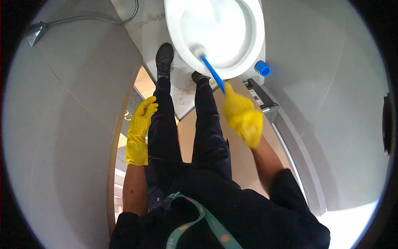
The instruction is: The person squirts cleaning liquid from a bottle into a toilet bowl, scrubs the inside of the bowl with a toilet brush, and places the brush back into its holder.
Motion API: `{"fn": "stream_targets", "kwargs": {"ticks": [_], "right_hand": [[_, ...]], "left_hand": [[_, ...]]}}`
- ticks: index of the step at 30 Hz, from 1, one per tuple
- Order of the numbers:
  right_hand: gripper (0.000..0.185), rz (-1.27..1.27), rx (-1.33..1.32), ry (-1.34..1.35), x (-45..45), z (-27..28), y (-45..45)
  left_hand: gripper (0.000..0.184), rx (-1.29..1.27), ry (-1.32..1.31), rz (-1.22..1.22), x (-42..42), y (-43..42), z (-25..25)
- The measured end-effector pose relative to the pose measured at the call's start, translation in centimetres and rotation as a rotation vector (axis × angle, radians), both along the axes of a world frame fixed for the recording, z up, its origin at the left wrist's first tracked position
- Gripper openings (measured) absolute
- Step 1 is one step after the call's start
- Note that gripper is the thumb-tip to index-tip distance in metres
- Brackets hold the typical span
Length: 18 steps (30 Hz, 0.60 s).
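Note:
A toilet brush [212,73] with a blue handle is gripped by my right hand [243,118], which wears a yellow rubber glove. Its pale, blurred bristle head lies against the near left inside of the white toilet bowl [258,37]. My left hand [143,120], in a matching yellow glove, hangs beside my left leg, fingers loosely bent and apart from the thumb, with nothing in them. To the right of the toilet, a blue cup-shaped holder [262,68] stands by the wall.
Grey walls [315,83] close in on both sides. A hand shower with a metal hose [91,18] is at the upper left. The pale floor [182,89] has dirty stains around my shoes. A dark and grey box-like fixture [265,99] sits at the right wall.

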State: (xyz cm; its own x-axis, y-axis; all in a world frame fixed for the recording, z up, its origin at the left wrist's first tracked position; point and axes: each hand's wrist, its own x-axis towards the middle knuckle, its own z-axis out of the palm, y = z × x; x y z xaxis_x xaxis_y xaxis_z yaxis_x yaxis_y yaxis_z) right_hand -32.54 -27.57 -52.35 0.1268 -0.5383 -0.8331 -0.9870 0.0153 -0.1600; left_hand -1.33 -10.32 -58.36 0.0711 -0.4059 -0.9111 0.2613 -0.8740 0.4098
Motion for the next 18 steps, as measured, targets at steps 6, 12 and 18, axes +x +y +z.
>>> {"fn": "stream_targets", "kwargs": {"ticks": [6,12,18], "right_hand": [[0.048,0.135,-0.028,0.079,-4.8,-1.3,0.4],[0.05,-0.247,-0.337,0.02,5.6,-0.5,4.0],[0.054,-0.313,-0.328,0.154,5.5,6.4,11.3]], "left_hand": [[0.034,-0.025,-0.098,-0.11,-0.1,-1.4,0.3],[0.034,-0.051,-0.155,-0.182,-0.3,-2.5,2.7],[0.033,0.025,-0.136,-0.215,0.1,-0.6,1.6]]}}
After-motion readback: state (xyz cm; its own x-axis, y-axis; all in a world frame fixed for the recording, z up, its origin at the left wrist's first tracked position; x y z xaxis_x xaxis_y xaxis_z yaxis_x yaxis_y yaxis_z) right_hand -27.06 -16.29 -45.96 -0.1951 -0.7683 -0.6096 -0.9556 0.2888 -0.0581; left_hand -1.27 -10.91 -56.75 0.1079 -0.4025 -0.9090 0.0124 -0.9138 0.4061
